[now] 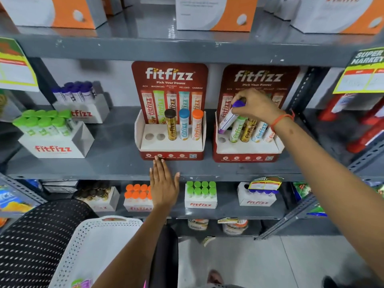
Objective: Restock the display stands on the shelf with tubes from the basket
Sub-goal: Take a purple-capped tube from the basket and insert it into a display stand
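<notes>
Nearest, a white perforated basket [93, 242] sits low at the person's side, a couple of tubes [82, 283] showing at its bottom edge. Beyond it, the left hand [164, 183] lies flat with fingers spread on the grey shelf [104, 165], fingertips touching the left display stand [171, 142], whose two left holes are bare. Farther right, the right hand [256, 106] pinches a purple-capped tube [229, 117], tilted over the right display stand [247, 150], above its open leftmost hole.

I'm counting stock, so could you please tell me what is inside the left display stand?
The left display stand holds three upright tubes, brown-capped, blue-capped and orange-capped. Two holes stand empty. The tubes' bases are hidden.
</notes>
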### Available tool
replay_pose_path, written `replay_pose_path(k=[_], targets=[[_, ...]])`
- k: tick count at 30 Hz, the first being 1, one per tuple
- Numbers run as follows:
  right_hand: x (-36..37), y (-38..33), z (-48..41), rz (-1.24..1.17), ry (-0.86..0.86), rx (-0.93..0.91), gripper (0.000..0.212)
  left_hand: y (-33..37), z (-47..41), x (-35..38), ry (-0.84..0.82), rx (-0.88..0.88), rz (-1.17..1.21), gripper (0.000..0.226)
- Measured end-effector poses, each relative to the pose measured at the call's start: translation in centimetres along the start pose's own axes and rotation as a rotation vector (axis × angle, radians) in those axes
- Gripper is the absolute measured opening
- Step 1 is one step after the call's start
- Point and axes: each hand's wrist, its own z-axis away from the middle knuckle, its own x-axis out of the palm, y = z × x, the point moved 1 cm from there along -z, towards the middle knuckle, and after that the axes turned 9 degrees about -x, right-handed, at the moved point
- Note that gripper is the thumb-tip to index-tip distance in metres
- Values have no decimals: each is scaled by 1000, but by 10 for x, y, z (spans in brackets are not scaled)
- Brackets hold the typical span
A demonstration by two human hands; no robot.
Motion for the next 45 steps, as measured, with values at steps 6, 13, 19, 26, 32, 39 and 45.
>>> replay_pose_path(k=[6, 13, 19, 26, 32, 39, 45], targets=[[-3, 4, -2, -14, -103, 13, 16, 0, 1, 0, -4, -3, -16, 79], [-5, 2, -1, -103, -17, -21, 17, 0, 1, 0, -7, -10, -22, 80], [-13, -2, -6, 51, 22, -53, 21, 0, 1, 0, -7, -10, -27, 79], [-15, 2, -15, 150, -86, -64, 36, 0, 1, 1, -9, -9, -50, 79], [-12, 2, -14, 64, -188, -95, 34, 0, 1, 1, -8, -12, -38, 79], [-5, 0, -14, 76, -60, -113, 22, 0, 1, 0, -15, -15, -30, 81], [-4, 2, -17, 109, -54, -59, 33, 1, 2, -1, -19, -12, -14, 82]])
